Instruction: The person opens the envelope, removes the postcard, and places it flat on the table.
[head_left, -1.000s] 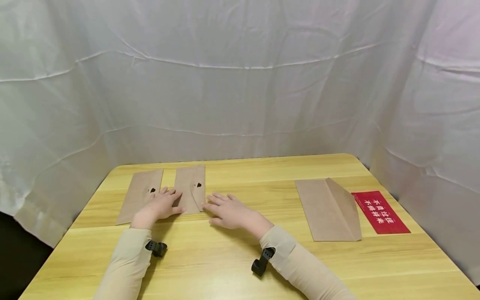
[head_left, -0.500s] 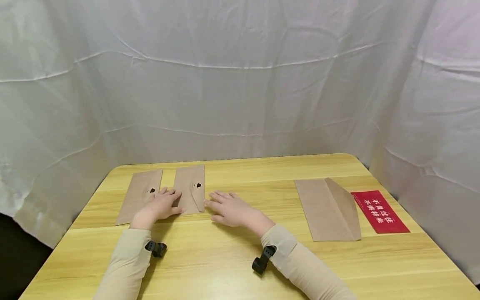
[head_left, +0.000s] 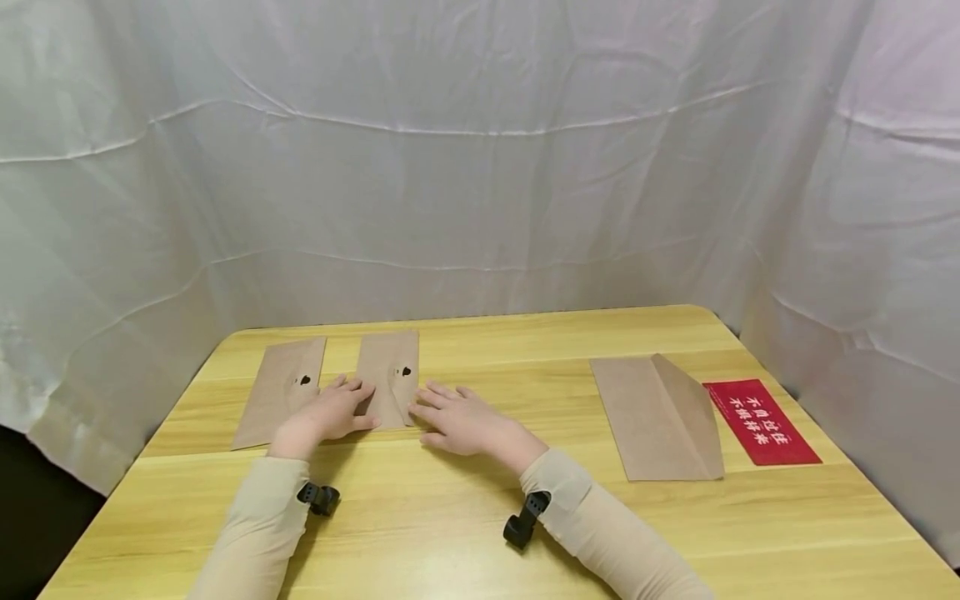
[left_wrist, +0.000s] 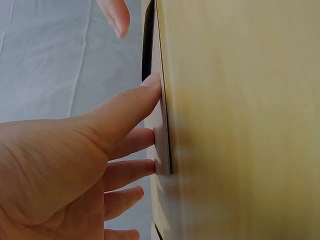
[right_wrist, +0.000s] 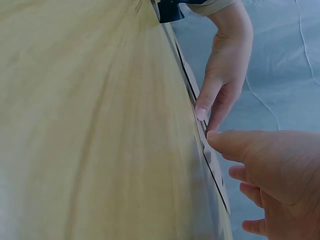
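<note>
Two brown paper envelopes, each with a small dark mark on its flap, lie on the left half of the table. My left hand (head_left: 326, 417) rests at the near left part of the second envelope (head_left: 382, 362). In the left wrist view its thumb and fingertips touch that envelope (left_wrist: 161, 145), fairly straight and apart. The left envelope (head_left: 272, 387) lies beside this hand, its near right corner hidden. My right hand (head_left: 461, 421) is spread palm down, fingertips by the second envelope's near right edge; contact there is hard to tell.
A larger brown envelope (head_left: 645, 421), its pointed flap unfolded, lies on the right of the wooden table (head_left: 420, 525). Next to it is a red card (head_left: 761, 423) with white characters. Pale curtains (head_left: 480, 200) hang behind and at both sides.
The second envelope has slid a little to the right, together with my left hand. My right hand has hardly moved, and the other envelopes and the red card lie as before.
</note>
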